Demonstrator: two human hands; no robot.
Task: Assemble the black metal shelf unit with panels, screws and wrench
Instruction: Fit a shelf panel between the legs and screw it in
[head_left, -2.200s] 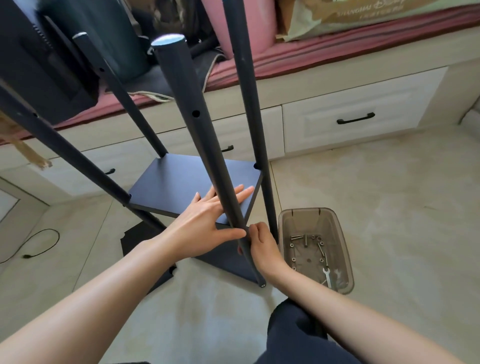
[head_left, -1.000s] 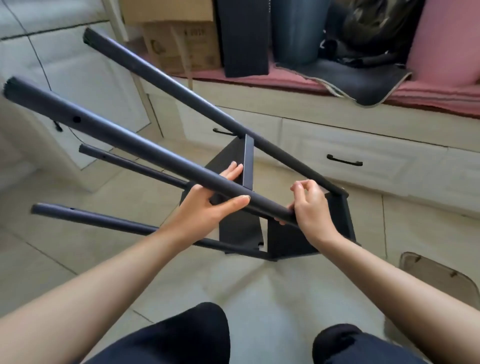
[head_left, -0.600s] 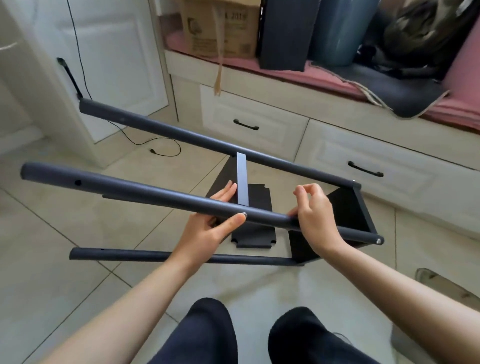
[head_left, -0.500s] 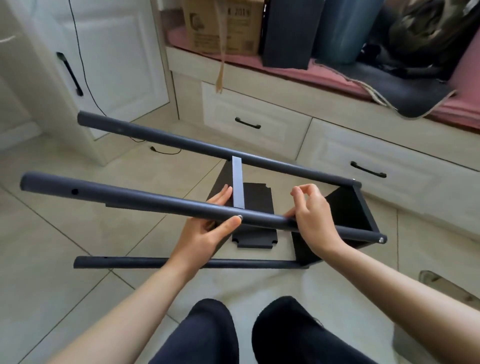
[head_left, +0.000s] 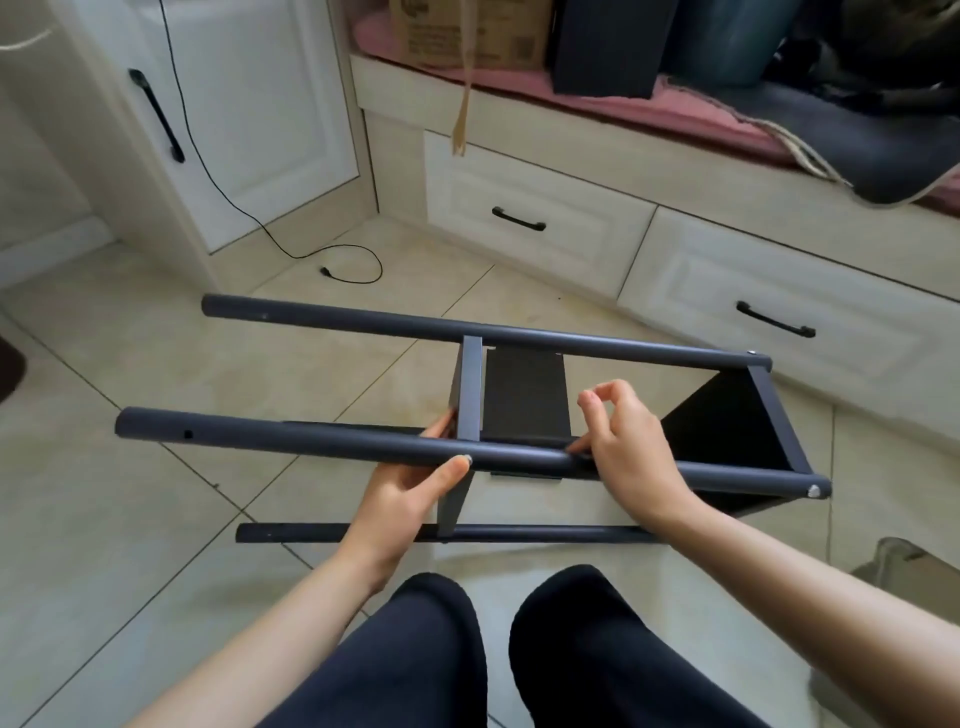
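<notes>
With the frame (head_left: 519, 395) laid sideways, left hand (head_left: 410, 493) gripped the near pole (head_left: 311, 444), right hand (head_left: 623, 452) pinched it beside the middle panel (head_left: 470, 384), probably needing a screw next.

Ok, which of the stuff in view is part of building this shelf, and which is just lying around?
Job:
shelf frame
near pole, left hand and right hand on it
loose panel
parts tray

Lying about:
cable
cardboard box
dark mat
</notes>
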